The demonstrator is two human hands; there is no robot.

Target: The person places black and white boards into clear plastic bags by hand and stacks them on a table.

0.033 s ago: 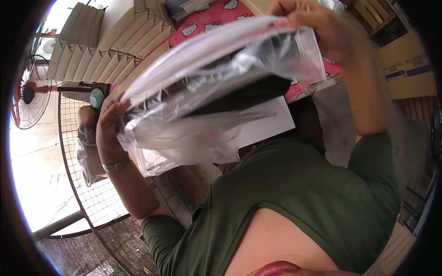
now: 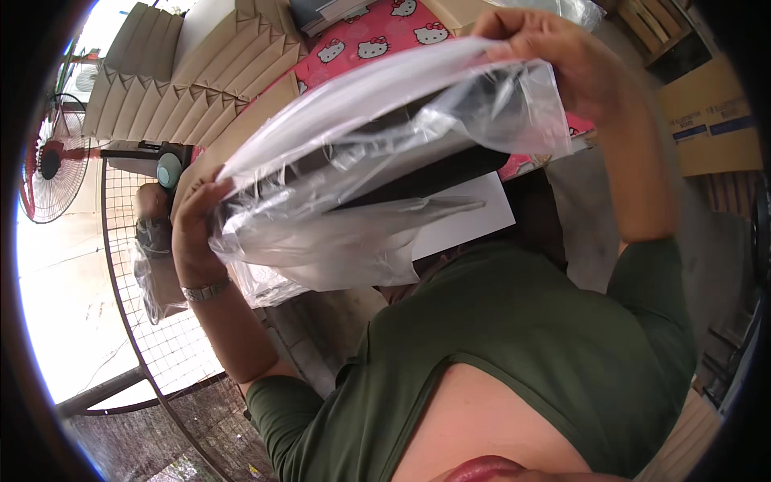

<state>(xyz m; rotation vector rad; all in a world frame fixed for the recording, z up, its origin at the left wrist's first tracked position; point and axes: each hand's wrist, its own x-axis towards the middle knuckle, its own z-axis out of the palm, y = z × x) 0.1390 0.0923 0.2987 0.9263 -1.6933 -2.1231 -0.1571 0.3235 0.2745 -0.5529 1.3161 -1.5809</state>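
I hold a large clear plastic bag stretched in front of me. At its left end, my left hand, with a metal-banded watch on the wrist, is closed on the edge. My right hand pinches the upper right end, higher and farther away. A black flat-sided thing shows through and below the plastic; I cannot tell whether it lies inside the bag. Beneath it, a white sheet or board sticks out toward my body.
Folded brown cardboard pieces are stacked at the far left. A pink patterned cloth covers the table. A red fan stands beside a wire mesh on the left. At the right is a brown carton.
The plastic has dropped slightly at its upper edge, uncovering a little more of the pink cloth. Both hands have shifted slightly and keep their hold.
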